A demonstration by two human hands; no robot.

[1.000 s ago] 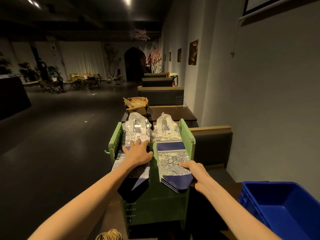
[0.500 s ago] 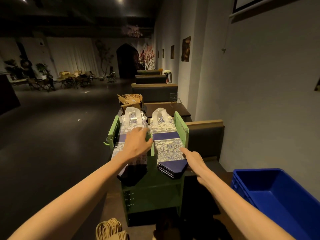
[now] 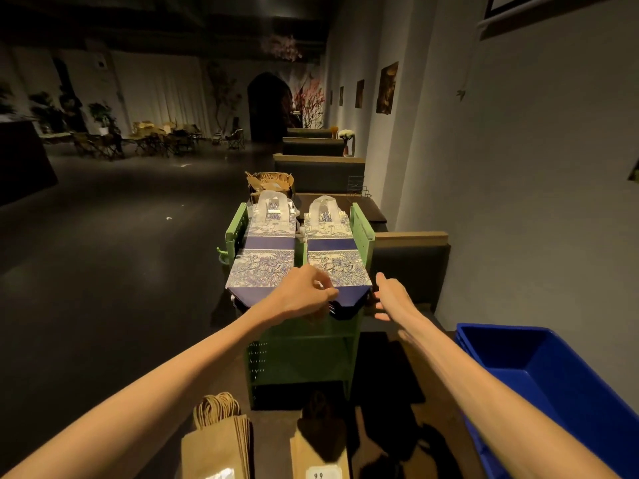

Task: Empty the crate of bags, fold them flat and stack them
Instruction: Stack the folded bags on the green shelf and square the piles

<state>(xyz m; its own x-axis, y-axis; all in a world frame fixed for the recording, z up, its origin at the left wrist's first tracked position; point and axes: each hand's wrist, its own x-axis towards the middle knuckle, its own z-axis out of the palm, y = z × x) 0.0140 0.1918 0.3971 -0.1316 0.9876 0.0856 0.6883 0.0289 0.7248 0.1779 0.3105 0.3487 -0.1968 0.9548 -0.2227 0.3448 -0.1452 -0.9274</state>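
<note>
— Both hands are out over the near end of the green cart (image 3: 304,344). See the left hand (image 3: 304,299)? Its fingers are curled down at the near edge of the right stack of folded bags (image 3: 332,257), pinching the dark blue ends there.

— And the right hand (image 3: 392,297)?

— Spread loosely, fingers relaxed, just beside the cart's right corner. I can't tell whether it touches the stack; it grips nothing.

— Where do the bags lie?

— Two stacks, side by side on top of the cart, flat, with white handles pointing away from the person. The left stack of folded bags (image 3: 264,257) sits apart from the hand. Both are white with blue print and a dark blue band across the middle, and their near ends hang slightly over the cart's edge.

— The crate?

— The blue crate (image 3: 553,382) stands at the person's right, close by; what shows of its inside is bare blue plastic.

— Anything else nearby?

— Brown paper bags (image 3: 218,444) with twisted handles stand at the bottom of the view, on the bench, and another brown bag (image 3: 320,454) with a white label is just beside them. Beyond the cart, a box of brown paper items (image 3: 269,183) sits on a dark table along the grey wall (image 3: 518,202).
</note>
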